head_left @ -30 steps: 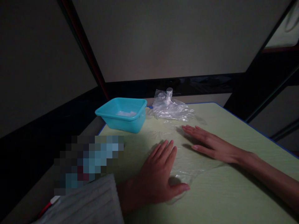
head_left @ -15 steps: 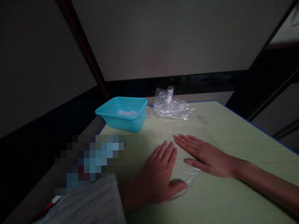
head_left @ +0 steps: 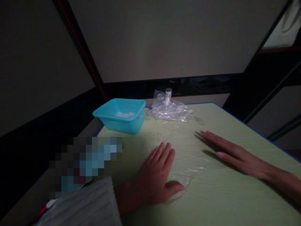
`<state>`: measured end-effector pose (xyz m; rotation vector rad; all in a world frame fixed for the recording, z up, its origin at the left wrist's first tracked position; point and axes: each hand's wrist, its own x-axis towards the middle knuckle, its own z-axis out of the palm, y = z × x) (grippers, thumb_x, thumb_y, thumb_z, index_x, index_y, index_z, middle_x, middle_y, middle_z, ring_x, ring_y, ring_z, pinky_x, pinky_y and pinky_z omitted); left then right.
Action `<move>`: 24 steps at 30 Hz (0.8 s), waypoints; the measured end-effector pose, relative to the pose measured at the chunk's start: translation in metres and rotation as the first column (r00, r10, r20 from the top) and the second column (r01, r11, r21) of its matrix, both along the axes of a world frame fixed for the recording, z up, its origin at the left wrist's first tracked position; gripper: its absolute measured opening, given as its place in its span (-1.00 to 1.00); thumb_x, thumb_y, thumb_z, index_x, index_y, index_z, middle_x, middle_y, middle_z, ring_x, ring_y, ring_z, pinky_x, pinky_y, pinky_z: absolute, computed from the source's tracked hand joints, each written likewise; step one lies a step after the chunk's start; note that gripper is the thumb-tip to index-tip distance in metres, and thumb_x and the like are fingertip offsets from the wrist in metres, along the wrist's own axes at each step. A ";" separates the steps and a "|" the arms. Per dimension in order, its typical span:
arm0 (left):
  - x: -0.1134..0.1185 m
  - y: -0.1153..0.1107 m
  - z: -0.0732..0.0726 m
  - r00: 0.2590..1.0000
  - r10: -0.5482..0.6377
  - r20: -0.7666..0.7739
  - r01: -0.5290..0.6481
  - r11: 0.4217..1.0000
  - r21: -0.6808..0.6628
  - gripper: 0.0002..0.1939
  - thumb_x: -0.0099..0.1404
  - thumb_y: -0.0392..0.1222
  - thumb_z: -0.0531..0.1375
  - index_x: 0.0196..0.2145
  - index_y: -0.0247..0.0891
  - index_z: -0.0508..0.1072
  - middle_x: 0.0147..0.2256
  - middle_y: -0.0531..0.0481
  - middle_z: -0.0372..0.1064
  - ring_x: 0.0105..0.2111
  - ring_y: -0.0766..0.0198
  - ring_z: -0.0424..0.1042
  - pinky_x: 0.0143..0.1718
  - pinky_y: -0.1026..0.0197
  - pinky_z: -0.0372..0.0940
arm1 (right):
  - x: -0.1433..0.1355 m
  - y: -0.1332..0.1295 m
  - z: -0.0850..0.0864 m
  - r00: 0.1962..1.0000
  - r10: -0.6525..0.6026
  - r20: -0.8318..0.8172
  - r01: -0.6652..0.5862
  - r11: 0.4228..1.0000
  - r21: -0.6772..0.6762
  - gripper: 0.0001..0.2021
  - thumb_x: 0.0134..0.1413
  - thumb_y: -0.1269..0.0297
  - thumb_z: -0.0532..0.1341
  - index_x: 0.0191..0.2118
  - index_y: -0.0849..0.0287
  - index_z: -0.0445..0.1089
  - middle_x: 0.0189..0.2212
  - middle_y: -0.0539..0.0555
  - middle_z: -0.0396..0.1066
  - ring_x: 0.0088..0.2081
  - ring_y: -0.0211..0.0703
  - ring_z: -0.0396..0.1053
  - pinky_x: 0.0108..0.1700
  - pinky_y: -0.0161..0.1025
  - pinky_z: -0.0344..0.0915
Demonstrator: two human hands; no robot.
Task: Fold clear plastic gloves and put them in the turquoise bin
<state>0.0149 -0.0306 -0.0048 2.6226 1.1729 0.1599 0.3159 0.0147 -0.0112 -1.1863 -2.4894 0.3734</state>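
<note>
A thin clear plastic sheet or bag (head_left: 185,160) lies spread on the pale green table; its exact kind and outline are hard to make out. My left hand (head_left: 157,175) presses flat on its near left part, fingers stretched forward and thumb out to the right. My right hand (head_left: 235,155) hovers just above the table at the right edge of the plastic, fingers straight and thumb apart, a shadow beneath it. Nothing is held in either hand.
Toward the back left stands a turquoise plastic basin (head_left: 119,121) with something whitish inside. Crumpled clear plastic bags (head_left: 168,106) are heaped at the back edge of the table (head_left: 235,194). A blurred-out bluish item (head_left: 94,163) lies at the left edge. Panels rise behind.
My right hand has lifted off the plastic and moved to the right, uncovering more of it. My left hand stays pressed on the plastic. The view has shifted slightly.
</note>
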 end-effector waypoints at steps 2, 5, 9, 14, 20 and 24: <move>-0.002 0.000 -0.002 1.000 -0.007 0.021 0.007 1.000 0.028 -0.13 0.19 0.18 0.11 0.24 -0.48 -0.07 0.27 -0.34 -0.31 0.27 -0.08 -0.34 0.21 -0.14 -0.16 | 0.007 0.000 0.004 0.990 -0.082 -0.114 0.080 0.997 -0.022 -0.55 0.19 0.03 -0.02 0.19 -0.11 0.11 0.19 0.00 0.14 0.17 0.07 0.11 0.14 0.15 0.11; -0.006 -0.001 -0.003 0.998 -0.034 0.049 0.029 0.996 0.087 -0.19 0.22 0.14 0.10 0.24 -0.43 -0.05 0.28 -0.31 -0.30 0.27 -0.06 -0.35 0.21 -0.16 -0.17 | 0.013 0.003 0.009 0.983 -0.087 -0.163 0.084 0.996 -0.028 -0.65 0.14 0.02 0.05 0.01 -0.11 0.32 0.09 0.01 0.28 0.10 0.08 0.23 0.11 0.16 0.16; -0.007 -0.003 -0.002 0.994 -0.092 0.063 0.085 0.991 0.106 -0.24 0.24 0.11 0.08 0.24 -0.39 -0.04 0.28 -0.27 -0.30 0.27 -0.01 -0.34 0.22 -0.15 -0.19 | 0.017 0.007 0.008 0.996 -0.031 -0.088 0.026 0.998 -0.064 -0.44 0.01 -0.04 0.18 0.15 -0.07 0.19 0.21 0.05 0.10 0.18 0.13 0.07 0.15 0.20 0.04; -0.007 -0.005 0.000 0.992 -0.124 0.010 0.124 0.992 0.022 -0.23 0.21 0.07 0.14 0.24 -0.36 -0.03 0.29 -0.25 -0.33 0.28 0.01 -0.33 0.22 -0.12 -0.20 | 0.023 0.008 0.004 0.999 0.017 -0.047 -0.021 0.997 -0.076 -0.26 -0.10 -0.06 0.26 0.23 -0.08 0.04 0.26 0.03 -0.02 0.25 0.12 -0.12 0.20 0.18 -0.12; -0.008 -0.004 0.002 0.991 -0.135 -0.020 0.135 0.991 -0.024 -0.23 0.21 0.06 0.15 0.24 -0.35 -0.02 0.29 -0.23 -0.30 0.27 0.03 -0.30 0.23 -0.10 -0.22 | 0.026 0.007 0.006 0.999 0.038 -0.006 -0.039 0.993 -0.112 -0.18 -0.18 -0.09 0.30 0.23 -0.09 0.03 0.26 0.04 -0.05 0.25 0.17 -0.17 0.21 0.21 -0.26; -0.008 -0.004 0.003 0.989 -0.143 -0.030 0.143 0.989 -0.027 -0.23 0.22 0.05 0.14 0.24 -0.34 -0.05 0.29 -0.21 -0.30 0.28 0.04 -0.30 0.23 -0.09 -0.22 | 0.028 0.008 0.006 0.999 0.037 -0.001 -0.037 0.992 -0.119 -0.15 -0.22 -0.11 0.31 0.23 -0.07 0.03 0.26 0.08 -0.04 0.25 0.20 -0.18 0.20 0.23 -0.28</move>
